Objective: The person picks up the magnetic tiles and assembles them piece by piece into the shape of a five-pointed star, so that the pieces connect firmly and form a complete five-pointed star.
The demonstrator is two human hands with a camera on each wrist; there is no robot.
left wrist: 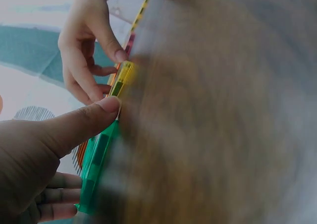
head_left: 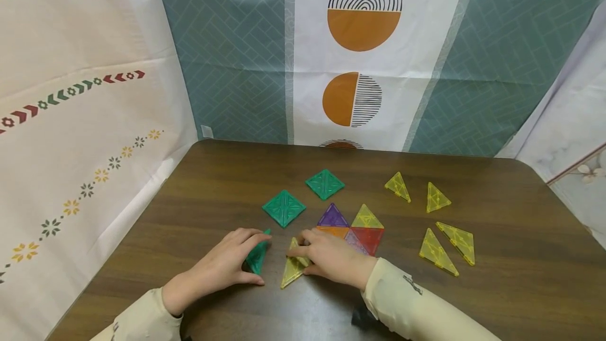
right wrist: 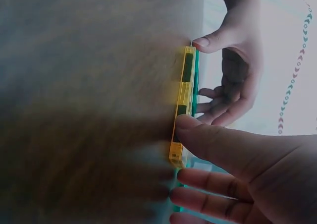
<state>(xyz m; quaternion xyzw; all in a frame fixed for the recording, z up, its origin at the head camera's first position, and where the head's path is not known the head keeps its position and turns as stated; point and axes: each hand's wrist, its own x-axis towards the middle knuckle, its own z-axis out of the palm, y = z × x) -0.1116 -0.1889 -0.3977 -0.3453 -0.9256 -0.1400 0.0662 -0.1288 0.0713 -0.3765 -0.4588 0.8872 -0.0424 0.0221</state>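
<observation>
The left hand (head_left: 222, 263) holds a green triangular tile (head_left: 257, 258) on the table, fingers at its top end and thumb by its lower end. Just right of it, the right hand (head_left: 335, 257) grips a yellow triangular tile (head_left: 291, 271) between fingers and thumb; its fingers cover part of it. A narrow gap separates the two tiles. In the left wrist view the green tile (left wrist: 94, 169) lies flat along the thumb of the left hand (left wrist: 34, 149). The right wrist view has the yellow tile (right wrist: 184, 92) edge-on beside the thumb of the right hand (right wrist: 242, 169).
Two green diamonds (head_left: 284, 208) (head_left: 324, 184) lie behind the hands on the brown table (head_left: 227, 172). Purple (head_left: 333, 217), orange (head_left: 334, 231), red (head_left: 369, 238) and yellow (head_left: 366, 218) triangles sit together beyond the right hand. Several yellow triangles (head_left: 436, 252) are at the right.
</observation>
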